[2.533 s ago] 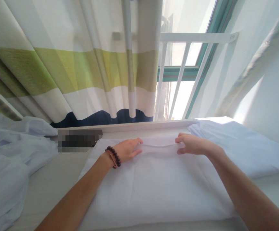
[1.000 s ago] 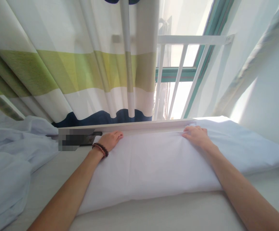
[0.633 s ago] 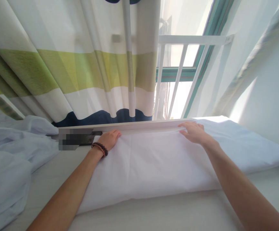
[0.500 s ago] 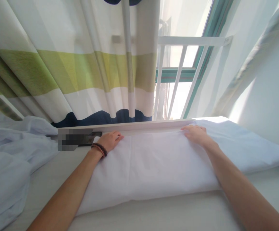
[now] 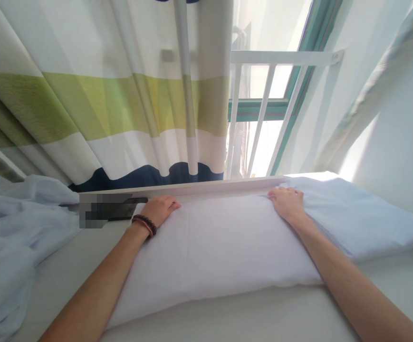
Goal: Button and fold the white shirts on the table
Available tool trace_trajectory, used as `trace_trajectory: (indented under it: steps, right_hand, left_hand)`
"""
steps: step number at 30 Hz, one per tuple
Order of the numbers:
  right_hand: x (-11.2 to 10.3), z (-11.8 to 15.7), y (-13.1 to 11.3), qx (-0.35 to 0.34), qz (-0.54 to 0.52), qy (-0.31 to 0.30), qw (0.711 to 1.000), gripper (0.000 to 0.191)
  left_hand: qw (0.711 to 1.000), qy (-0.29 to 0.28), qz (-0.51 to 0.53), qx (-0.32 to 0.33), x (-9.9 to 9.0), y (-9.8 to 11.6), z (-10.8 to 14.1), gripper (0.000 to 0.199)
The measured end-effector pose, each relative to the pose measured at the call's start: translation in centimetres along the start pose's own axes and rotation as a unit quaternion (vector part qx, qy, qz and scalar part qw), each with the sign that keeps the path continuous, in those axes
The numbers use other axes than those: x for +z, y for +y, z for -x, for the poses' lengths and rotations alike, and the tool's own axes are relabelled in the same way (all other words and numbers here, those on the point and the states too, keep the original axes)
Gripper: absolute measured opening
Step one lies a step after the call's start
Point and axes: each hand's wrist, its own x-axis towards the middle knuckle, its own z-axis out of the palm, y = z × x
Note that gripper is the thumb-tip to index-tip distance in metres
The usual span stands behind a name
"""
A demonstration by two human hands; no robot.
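Note:
A folded white cloth [image 5: 220, 247] lies flat across the middle of the white surface. My left hand [image 5: 161, 210], with a dark beaded bracelet at the wrist, is closed on its far left corner, the fingers curled over the edge. At the far right corner my right hand [image 5: 286, 202] has its fingers bent round the cloth's edge. The undersides of both hands' fingers are hidden. Just left of my left hand lies a dark phone-like object [image 5: 124, 209], partly blurred out. A second folded white cloth [image 5: 363, 218] lies beside my right hand.
Crumpled white fabric [image 5: 6, 256] fills the left side. Beyond the surface's raised far edge [image 5: 206, 186] hangs a white, green and navy curtain [image 5: 120, 104]. White railing bars [image 5: 263, 114] stand before a green-framed window at the right.
The middle cloth's right part now looks flatter and more separate from the cloth on the right. My right hand's fingers are more curled. The view has shifted slightly.

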Motion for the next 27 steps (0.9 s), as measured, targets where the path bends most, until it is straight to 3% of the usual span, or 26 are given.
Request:
trace_trajectory:
  steps: [5,10,13,15,18,23,27]
  right_hand:
    - [0.1,0.1,0.0,0.009,0.009,-0.013,1.000,0.032]
    - [-2.6,1.1,-0.4,-0.004,0.015,-0.052,0.999,0.046]
    - [-5.1,2.9,-2.3,-0.071,0.001,-0.106,0.992,0.056]
    - [-6.6,4.5,-4.2,-0.172,-0.027,-0.163,0.971,0.058]
    - [-7.7,6.6,-7.2,-0.228,-0.025,-0.188,0.955,0.057]
    - [-6.5,7.5,-9.2,-0.231,-0.023,-0.203,0.951,0.058]
    - [-3.7,6.5,-8.9,-0.184,-0.042,-0.217,0.958,0.061]
  left_hand:
    - [1.000,-0.003,-0.021,-0.004,0.3,0.2,0.1,0.030]
    - [0.999,-0.006,-0.040,-0.003,-0.3,0.6,0.4,0.029]
    - [0.998,-0.004,-0.059,-0.004,-0.9,1.4,0.6,0.022]
    - [0.998,-0.004,-0.067,0.000,-1.5,2.5,0.9,0.020]
    - [0.997,-0.013,-0.066,0.027,-2.2,4.9,1.5,0.026]
    - [0.996,-0.048,-0.055,0.058,-1.4,9.3,2.8,0.032]
    - [0.996,-0.086,-0.007,0.019,0.7,11.0,3.0,0.052]
